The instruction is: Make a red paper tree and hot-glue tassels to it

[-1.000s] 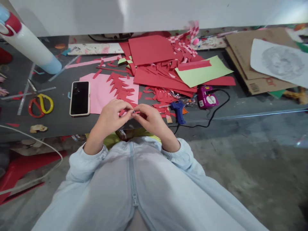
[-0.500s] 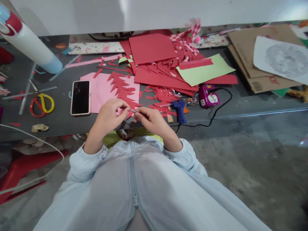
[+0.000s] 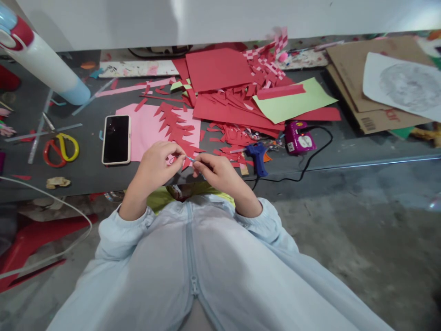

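A small thin bluish-white piece (image 3: 190, 159) spans the gap between my two hands, over the table's front edge. My left hand (image 3: 161, 163) pinches its left end between thumb and fingertips. The other end is in the closed fingers of my right hand (image 3: 217, 171). What exactly the piece is cannot be made out. Behind my hands, jagged red paper cutouts (image 3: 172, 122) lie on a pink sheet (image 3: 139, 124). To the right of my right hand a blue glue gun (image 3: 257, 158) rests near small red paper scraps (image 3: 230, 133).
A phone (image 3: 116, 139), scissors (image 3: 65, 148) and a white bottle (image 3: 51, 69) are at left. Red sheets (image 3: 218, 69), a light green sheet (image 3: 296, 102) and a purple device (image 3: 299, 138) with a black cable are right of centre. Cardboard (image 3: 358, 87) lies far right.
My hands stay in nearly the same place with the small piece between them. The fingers of my right hand have shifted slightly around it.
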`<state>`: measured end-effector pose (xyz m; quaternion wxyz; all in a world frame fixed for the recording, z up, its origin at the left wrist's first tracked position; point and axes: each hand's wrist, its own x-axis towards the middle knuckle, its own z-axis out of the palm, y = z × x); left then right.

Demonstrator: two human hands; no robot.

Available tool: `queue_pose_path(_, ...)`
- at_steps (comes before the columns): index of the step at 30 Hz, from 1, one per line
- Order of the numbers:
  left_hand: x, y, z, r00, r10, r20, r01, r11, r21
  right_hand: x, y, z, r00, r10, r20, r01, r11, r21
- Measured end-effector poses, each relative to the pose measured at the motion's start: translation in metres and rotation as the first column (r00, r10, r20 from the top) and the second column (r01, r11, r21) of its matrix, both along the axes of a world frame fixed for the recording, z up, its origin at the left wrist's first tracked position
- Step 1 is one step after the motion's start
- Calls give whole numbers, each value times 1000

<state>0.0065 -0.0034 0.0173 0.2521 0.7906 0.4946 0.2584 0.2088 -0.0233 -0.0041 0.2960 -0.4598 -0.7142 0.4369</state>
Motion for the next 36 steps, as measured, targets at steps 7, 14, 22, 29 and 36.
queue_pose_path(7, 0, 0, 1, 1000, -6, 9, 6, 1000, -6, 0, 0, 0, 1000, 2, 5, -2, 1000, -7)
queue_pose_path(14, 0, 1, -1, 1000, 2, 3, -2, 1000, -19, 1, -2, -2, 1000, -5, 5, 5, 1000, -18)
queue_pose_path(22, 3, 1, -4, 1000, -28, 14, 29, 999, -36, 7, -4, -3, 998, 17, 53, -15, 999, -38)
queue_pose_path(29, 17, 5, 1, 995, -90, 34, 91, 995, -41, 21, -8, -6, 991, -27, 132, 28, 1000, -7)
queue_pose_path(36, 35, 6, 13, 981, -187, 44, 190, 979, -79, 58, -19, -8, 935, -288, 206, 258, 953, 160)
